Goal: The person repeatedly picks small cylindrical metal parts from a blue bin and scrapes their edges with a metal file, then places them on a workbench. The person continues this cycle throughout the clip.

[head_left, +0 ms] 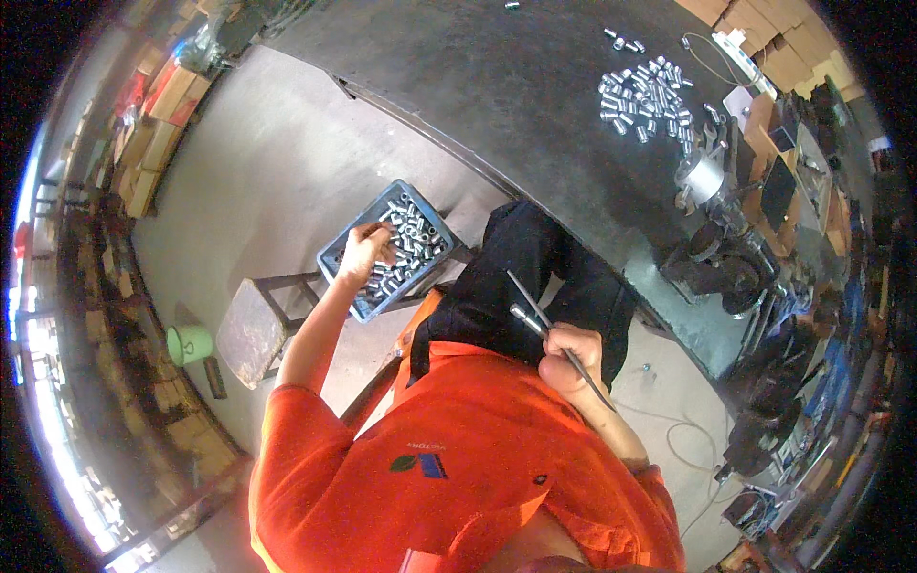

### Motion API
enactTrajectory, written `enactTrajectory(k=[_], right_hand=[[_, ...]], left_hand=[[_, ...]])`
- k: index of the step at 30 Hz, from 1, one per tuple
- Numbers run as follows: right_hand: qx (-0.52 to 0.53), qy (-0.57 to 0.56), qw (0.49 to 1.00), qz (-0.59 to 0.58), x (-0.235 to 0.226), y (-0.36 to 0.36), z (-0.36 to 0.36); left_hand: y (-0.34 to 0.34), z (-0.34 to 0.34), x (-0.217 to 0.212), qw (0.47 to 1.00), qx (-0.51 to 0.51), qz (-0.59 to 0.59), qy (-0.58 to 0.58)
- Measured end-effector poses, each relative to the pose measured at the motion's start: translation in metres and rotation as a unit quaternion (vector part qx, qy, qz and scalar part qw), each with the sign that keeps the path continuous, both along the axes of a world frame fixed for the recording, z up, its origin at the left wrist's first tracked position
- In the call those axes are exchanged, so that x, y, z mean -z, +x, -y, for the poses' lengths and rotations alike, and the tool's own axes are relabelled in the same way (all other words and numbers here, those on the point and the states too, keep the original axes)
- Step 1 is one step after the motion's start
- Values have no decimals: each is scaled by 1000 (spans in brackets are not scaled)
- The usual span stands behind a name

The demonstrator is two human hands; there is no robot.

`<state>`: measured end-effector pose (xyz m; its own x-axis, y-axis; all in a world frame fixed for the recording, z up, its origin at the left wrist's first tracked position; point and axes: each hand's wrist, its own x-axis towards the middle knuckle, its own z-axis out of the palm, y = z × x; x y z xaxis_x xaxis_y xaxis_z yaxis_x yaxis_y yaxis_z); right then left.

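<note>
My left hand (363, 252) reaches over a blue plastic crate (334, 250) at the left, its fingers curled in among shiny metal fittings (413, 229). Whether a fitting is between those fingertips cannot be made out. In front of my lap, my right hand (573, 357) is closed around a long thin metal rod (528, 295), which sticks out on both sides of the fist. A small silver cylindrical fitting (523, 317) also projects from that hand, alongside the rod. Part of it is hidden by the fingers.
A dark worktable (458, 76) runs from the upper left to the right, carrying a pile of silver fittings (650, 95). A metal machine (705, 180) stands at its right side. Left of me are a wooden stool (253, 332) and a green bucket (189, 344). A cable (673, 444) lies on the floor.
</note>
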<state>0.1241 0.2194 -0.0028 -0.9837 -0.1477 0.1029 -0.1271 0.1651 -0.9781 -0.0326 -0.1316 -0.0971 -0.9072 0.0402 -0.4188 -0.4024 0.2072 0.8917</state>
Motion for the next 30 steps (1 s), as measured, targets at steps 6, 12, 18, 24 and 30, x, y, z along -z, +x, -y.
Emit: enactTrajectory(k=[6, 12, 18, 24, 30], right_hand=[[-27, -27, 999, 4, -6, -5, 3], [-10, -25, 999, 20, -9, -3, 2], [-27, -11, 1000, -8, -6, -9, 1], [-52, -10, 999, -4, -17, -22, 4], [-49, 16, 998, -21, -18, -32, 2]], left_hand=[[12, -39, -38, 976, 33, 42, 210], [17, -65, -44, 945, -18, 37, 323], [27, -85, -64, 929, -45, 65, 363], [47, -104, -77, 875, 27, 162, 455], [56, -115, -73, 885, 70, 193, 417]])
